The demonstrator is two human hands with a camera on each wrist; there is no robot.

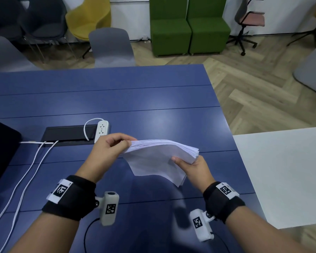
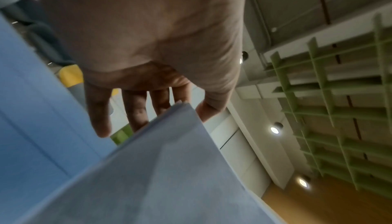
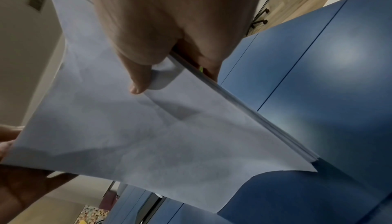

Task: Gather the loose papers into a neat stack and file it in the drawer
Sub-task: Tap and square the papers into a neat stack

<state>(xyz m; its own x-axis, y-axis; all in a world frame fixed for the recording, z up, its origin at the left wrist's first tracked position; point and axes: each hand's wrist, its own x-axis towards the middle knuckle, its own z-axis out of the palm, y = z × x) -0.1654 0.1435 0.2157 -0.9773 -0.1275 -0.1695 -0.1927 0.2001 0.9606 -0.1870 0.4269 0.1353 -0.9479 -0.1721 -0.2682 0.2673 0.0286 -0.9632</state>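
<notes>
Even, soft indoor light fills the head view, with a pale sheen on the blue tabletop (image 1: 153,99) and bowed edges from the wide lens. Both wrist views are dimmer and smeared; 2 round ceiling lamps (image 2: 275,130) glare, and a bright patch reflects off the tabletop.

— Where's the thick stack of white paper sheets (image 1: 159,154)?

— Above the long blue panelled table (image 1: 135,99), between both hands: left hand (image 1: 108,150) at its left end, right hand (image 1: 193,168) at its right.

— And behind them?

— A white plastic power strip (image 1: 102,129) beside a black rectangular cable hatch (image 1: 67,133). Two green upholstered armchairs (image 1: 189,27) stand beyond the table.
</notes>
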